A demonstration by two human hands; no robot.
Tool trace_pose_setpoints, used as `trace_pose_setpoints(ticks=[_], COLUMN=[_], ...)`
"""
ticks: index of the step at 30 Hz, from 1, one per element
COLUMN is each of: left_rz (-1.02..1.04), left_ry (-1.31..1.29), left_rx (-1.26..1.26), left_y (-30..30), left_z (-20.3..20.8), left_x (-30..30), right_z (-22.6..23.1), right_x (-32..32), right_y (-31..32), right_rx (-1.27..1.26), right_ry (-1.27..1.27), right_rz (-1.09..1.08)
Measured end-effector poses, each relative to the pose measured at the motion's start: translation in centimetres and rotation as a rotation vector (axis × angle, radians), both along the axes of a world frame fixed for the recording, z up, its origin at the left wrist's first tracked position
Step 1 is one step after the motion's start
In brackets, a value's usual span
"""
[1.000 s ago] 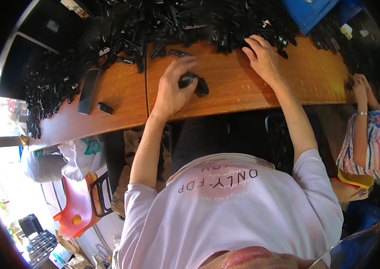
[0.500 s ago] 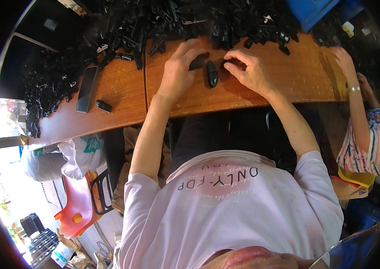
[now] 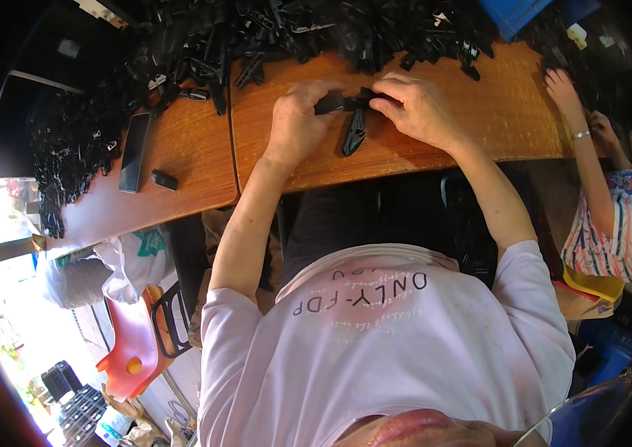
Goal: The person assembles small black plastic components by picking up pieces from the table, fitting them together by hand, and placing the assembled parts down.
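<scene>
My left hand (image 3: 302,119) pinches a dark, flat black plastic part (image 3: 329,103) between thumb and fingers. Opposite it, my right hand (image 3: 419,110) grips a small black plastic piece (image 3: 366,96) at its fingertips. The two pieces meet or nearly meet; I cannot tell whether they are joined. Just below them on the wooden table (image 3: 435,141) is a narrow, pointed black plastic piece (image 3: 354,135), its upper end close to the held parts.
A large heap of black plastic parts (image 3: 286,33) lines the table's far side. Left of my hands lie a phone (image 3: 134,153) and a small black object (image 3: 164,179). A blue crate (image 3: 513,15) stands at the back right. Another person's hand (image 3: 566,93) works at the right.
My hands have brought their black pieces together above the pointed piece, which now shows turned and slightly lower. The whole view has shifted a little.
</scene>
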State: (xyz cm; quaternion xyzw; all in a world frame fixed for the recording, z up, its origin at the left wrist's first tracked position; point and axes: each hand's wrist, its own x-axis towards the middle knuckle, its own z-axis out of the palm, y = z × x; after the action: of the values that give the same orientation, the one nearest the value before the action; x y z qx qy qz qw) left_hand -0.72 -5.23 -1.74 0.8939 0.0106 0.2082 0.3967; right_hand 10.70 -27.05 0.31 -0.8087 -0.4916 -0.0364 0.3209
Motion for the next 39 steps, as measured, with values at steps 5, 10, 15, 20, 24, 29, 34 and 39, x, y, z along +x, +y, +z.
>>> trace_pose_setpoints(ticks=[5,10,15,20,24,29,34,39], left_rz=[0.002,-0.034,-0.054,-0.025,-0.041,-0.072,0.022,-0.037], left_ry=[0.005,-0.008,-0.059,0.014,0.176,0.025,-0.314,-0.298], left_rx=[0.012,0.009,0.079,0.006,0.097,0.183,0.584,0.733], left_y=[0.2,0.1,0.3,1.0,2.8,3.1,1.6,1.3], left_z=[-0.4,-0.1,-0.2,1.0,3.4,5.6,2.8,2.1], left_x=[0.2,0.6,0.9,-0.9,-2.4,1.7,8.0,8.2], right_z=[-0.1,-0.8,-1.7,-1.4,-2.8,-3.5,-2.7,-1.9], right_x=[0.6,2.0,2.3,1.3,5.1,4.6,1.3,1.1], right_y=[-0.1,0.5,2.9,0.6,-2.9,-2.2,-1.3,-2.8], right_rx=[0.019,0.089,0.157,0.092,0.219,0.058,0.035,0.062], right_ry=[-0.056,-0.131,-0.07,0.005,-0.16,-0.365,-0.242,-0.171], right_rz=[0.107,0.183,0.286,0.205,-0.208,-0.261,-0.13,-0.07])
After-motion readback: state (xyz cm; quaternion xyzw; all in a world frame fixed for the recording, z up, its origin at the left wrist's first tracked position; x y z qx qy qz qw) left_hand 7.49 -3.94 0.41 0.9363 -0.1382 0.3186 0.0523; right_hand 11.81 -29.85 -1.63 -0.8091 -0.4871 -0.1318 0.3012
